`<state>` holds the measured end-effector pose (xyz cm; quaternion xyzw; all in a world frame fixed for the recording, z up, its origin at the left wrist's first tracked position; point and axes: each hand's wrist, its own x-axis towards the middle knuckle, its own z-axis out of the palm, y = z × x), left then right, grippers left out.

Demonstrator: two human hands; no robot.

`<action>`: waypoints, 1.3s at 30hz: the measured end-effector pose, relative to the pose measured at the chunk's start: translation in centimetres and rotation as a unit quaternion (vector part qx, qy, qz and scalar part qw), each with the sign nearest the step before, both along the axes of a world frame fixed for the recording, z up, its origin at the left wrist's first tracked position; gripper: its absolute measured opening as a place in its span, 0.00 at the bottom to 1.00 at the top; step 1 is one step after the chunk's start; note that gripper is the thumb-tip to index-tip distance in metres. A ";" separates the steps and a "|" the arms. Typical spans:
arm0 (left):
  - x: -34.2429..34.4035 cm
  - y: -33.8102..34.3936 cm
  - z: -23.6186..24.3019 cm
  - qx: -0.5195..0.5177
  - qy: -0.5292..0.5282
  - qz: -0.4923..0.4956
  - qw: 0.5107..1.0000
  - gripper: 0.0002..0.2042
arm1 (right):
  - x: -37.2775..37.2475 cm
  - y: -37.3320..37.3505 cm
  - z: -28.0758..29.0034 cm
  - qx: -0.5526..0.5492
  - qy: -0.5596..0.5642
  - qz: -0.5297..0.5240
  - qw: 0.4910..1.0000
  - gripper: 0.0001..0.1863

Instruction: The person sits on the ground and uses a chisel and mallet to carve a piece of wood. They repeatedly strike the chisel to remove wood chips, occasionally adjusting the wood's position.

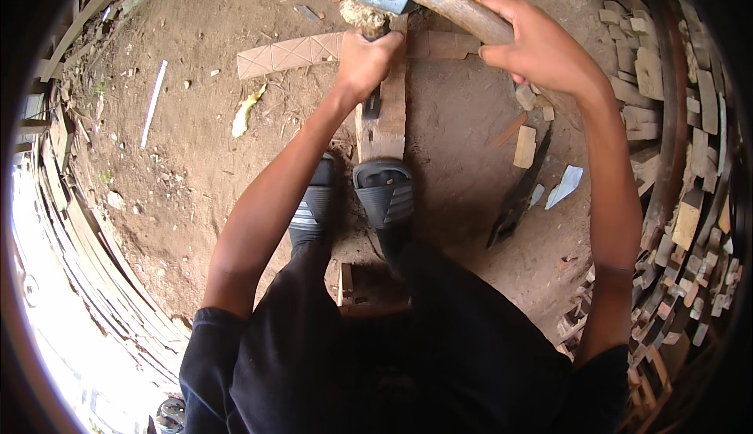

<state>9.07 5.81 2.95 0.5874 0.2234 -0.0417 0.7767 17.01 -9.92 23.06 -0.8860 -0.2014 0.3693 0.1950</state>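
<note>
My left hand [369, 59] is closed around the handle of a chisel [372, 106] held upright over a wooden beam [384, 138]. The handle's pale top [361, 14] is frayed and spread out. A small dark cut shows in the beam close to the blade. In my right hand [541, 46] is the wooden handle of a hatchet [463, 12]. Its blue-grey metal head overlaps the chisel's frayed top in view; whether they touch I cannot tell. My right sandal [383, 187] rests at the beam's near end.
A flat wooden piece [290, 54] with pencilled crosses lies crosswise by the beam. Small offcuts [525, 147], a dark strip [522, 191] and a pale shard [564, 186] litter the dirt at right. Stacked wood blocks [690, 222] line the right side; long boards [102, 238] edge the left.
</note>
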 end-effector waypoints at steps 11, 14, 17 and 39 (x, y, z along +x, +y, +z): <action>0.5 -0.6 -1.8 -0.013 -0.027 0.008 1.000 0.13 | -0.7 2.5 2.2 0.324 0.013 -0.142 0.935 0.39; 0.6 -0.5 -1.8 -0.029 -0.034 0.008 0.999 0.12 | -1.9 3.3 5.1 0.125 0.066 -0.092 0.986 0.40; 0.2 -0.2 -1.4 -0.037 -0.008 0.029 0.999 0.12 | -2.1 4.9 5.8 -0.080 0.131 -0.058 0.986 0.40; 0.5 -1.3 -1.1 -0.008 -0.049 0.009 0.999 0.12 | -2.8 5.5 6.9 0.086 0.097 -0.103 0.986 0.38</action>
